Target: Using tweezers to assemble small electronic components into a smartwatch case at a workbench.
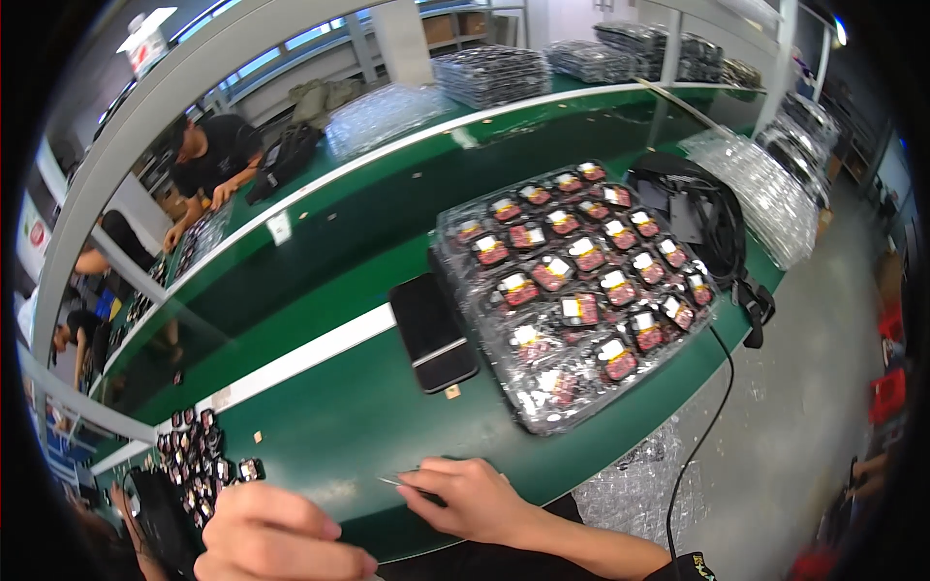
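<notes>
My right hand is low in the middle, over the green bench. Its fingers are closed around a thin metal tool like tweezers, whose pointed end sticks out to the left. My left hand is close to the camera at the lower left, fingers curled in. What it holds, if anything, I cannot make out. Nearest to it lies a heap of small black pieces with labels. A clear plastic tray at the right carries rows of small black pieces with red, white and yellow labels.
A dark phone lies against the tray's left side. Behind the tray's right edge is a black bag, and a black cable hangs down. Stacked clear trays stand beyond the partition. Another person works across the bench.
</notes>
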`<state>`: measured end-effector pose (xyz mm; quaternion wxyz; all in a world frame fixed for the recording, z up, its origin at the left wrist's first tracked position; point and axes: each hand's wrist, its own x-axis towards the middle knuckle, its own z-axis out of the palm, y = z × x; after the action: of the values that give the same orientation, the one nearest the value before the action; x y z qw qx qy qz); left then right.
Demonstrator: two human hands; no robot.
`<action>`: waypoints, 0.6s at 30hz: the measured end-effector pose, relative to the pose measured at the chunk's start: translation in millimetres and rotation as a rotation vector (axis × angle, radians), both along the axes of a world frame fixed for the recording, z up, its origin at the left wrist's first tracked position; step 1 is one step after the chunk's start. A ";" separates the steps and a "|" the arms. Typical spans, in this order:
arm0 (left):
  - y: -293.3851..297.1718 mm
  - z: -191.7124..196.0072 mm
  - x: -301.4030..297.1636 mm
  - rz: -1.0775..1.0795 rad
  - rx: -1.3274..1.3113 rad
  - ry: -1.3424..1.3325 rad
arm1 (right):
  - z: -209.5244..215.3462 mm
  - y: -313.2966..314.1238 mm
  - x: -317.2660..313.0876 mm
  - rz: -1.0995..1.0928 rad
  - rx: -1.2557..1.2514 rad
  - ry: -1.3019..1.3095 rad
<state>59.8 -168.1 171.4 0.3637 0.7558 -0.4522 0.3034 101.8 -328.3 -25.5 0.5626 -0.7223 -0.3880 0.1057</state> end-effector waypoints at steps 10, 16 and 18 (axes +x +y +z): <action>25.0 1.2 -50.0 0.126 -0.114 -0.044 | -0.3 8.4 2.2 -0.041 -0.042 -0.054; 66.6 -56.5 -80.8 0.183 -0.216 -0.458 | 4.8 16.5 -4.5 -0.026 0.003 -0.045; 72.9 -54.3 -103.8 0.818 -0.007 -0.145 | 8.5 15.1 -3.5 -0.060 -0.012 -0.034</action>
<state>-44.0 -95.2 117.1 0.1830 0.8484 -0.1382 0.4770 98.3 -313.2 -17.0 0.5546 -0.7386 -0.3750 0.0790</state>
